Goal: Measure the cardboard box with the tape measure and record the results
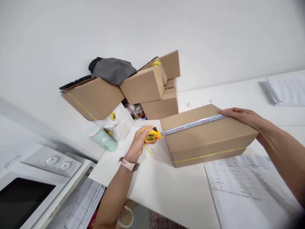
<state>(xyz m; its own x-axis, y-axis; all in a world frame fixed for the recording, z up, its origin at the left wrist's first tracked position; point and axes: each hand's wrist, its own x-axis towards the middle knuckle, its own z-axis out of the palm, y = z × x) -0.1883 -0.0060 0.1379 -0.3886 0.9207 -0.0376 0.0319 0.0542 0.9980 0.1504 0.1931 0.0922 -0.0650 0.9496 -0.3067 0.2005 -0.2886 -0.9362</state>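
From where I stand, the rounded, bright yellow plastic tape measure [152,135] carries black markings and a red button [155,138]; its thin, silvery metal blade [190,126] shows black digits and red figures. The long brown cardboard box [202,136] wears a yellow stripe [209,155]. I also see a mint-green cylindrical tumbler [105,140], a grey and black draped cloth [114,68] and a smooth white tabletop [152,175]

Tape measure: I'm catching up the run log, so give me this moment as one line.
left grip: holding yellow tape measure; blade: extended across top of cardboard box; right grip: at blade's free end; box: on white table
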